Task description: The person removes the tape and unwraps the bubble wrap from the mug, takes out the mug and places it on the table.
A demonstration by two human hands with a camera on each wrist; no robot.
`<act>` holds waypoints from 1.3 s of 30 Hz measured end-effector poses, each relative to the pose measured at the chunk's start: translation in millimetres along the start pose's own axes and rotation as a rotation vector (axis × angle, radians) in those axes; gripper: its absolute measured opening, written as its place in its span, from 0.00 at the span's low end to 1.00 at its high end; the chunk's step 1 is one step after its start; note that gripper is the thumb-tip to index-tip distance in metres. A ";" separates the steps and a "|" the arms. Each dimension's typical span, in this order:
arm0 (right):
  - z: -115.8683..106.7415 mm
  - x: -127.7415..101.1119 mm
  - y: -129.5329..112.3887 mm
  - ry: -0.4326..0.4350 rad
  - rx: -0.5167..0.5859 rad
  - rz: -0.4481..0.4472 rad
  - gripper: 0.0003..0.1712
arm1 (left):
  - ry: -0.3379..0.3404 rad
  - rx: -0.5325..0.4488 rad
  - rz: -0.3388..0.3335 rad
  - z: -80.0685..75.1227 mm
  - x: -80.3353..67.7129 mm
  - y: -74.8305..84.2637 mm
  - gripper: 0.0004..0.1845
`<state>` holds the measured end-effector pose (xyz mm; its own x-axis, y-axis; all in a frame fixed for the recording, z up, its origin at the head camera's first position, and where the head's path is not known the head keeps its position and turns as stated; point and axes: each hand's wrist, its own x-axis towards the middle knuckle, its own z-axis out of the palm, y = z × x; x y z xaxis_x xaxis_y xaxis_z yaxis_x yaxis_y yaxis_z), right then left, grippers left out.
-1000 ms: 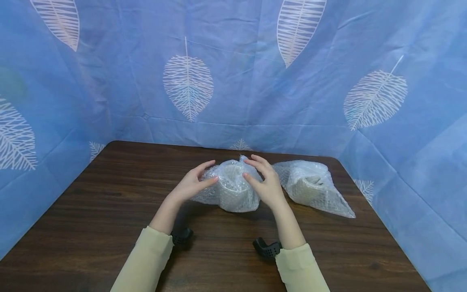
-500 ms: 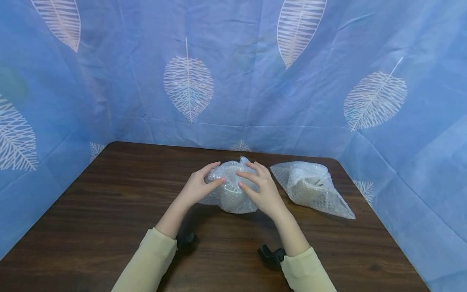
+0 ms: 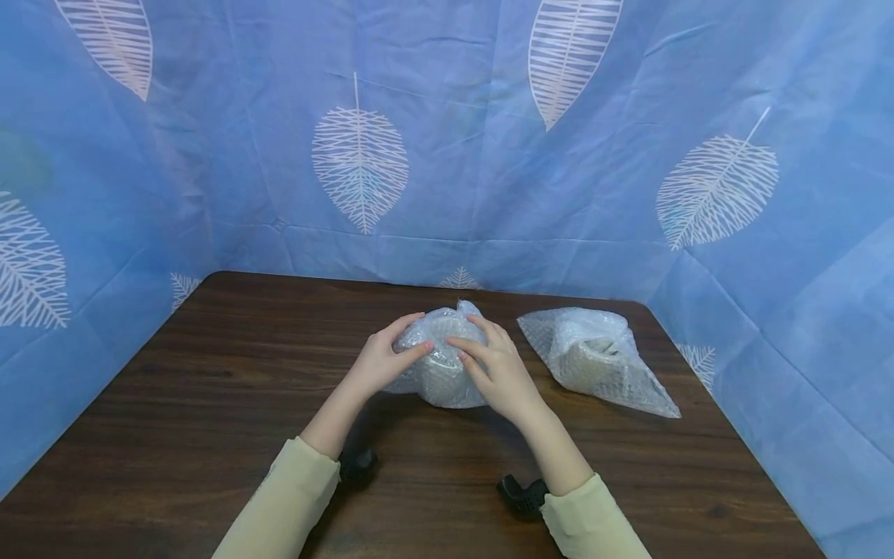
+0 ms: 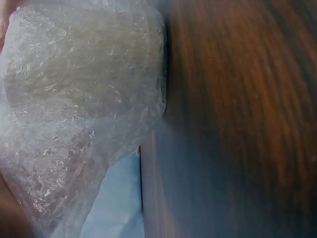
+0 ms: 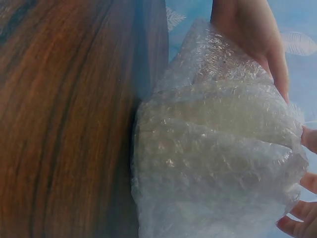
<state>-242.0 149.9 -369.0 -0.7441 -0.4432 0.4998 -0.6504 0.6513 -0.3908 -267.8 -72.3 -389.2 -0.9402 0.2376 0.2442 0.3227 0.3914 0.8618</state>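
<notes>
A pale bowl-like object wrapped in bubble wrap (image 3: 440, 373) sits mid-table. My left hand (image 3: 401, 345) cups its left side, thumb in front and fingers curled over the top. From the right, my right hand (image 3: 482, 353) covers the bundle, its fingers curled across the top and front and pressing the wrap down. In the left wrist view the bundle (image 4: 74, 99) fills the left half. The right wrist view shows the same bundle (image 5: 218, 163) close up, with my right fingertips (image 5: 297, 220) at its lower right edge.
A second bubble-wrapped bundle (image 3: 594, 357) lies to the right, its loose end pointing toward the near right. The dark wooden table (image 3: 209, 388) is enclosed by a blue leaf-print cloth (image 3: 363, 155) at the back and both sides.
Both hands have drawn closer together over the bundle. The right hand slid left across its top, and the loose wrap is pressed in tighter.
</notes>
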 end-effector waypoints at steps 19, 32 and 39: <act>-6.5 10.8 -23.4 -0.108 -0.143 0.082 0.10 | -0.017 -0.036 -0.040 3.2 -0.4 -1.5 0.32; 4.2 10.6 -31.3 -0.013 -0.076 0.156 0.03 | -0.006 -0.049 -0.061 5.0 0.4 -1.3 0.31; 9.7 10.3 -35.8 0.046 -0.097 0.160 0.03 | -0.012 -0.053 -0.066 5.6 0.7 -1.0 0.32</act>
<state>-227.9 116.0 -357.4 -0.8276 -0.3023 0.4730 -0.5053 0.7682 -0.3932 -268.2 -67.6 -392.4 -0.9577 0.2237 0.1813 0.2539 0.3590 0.8981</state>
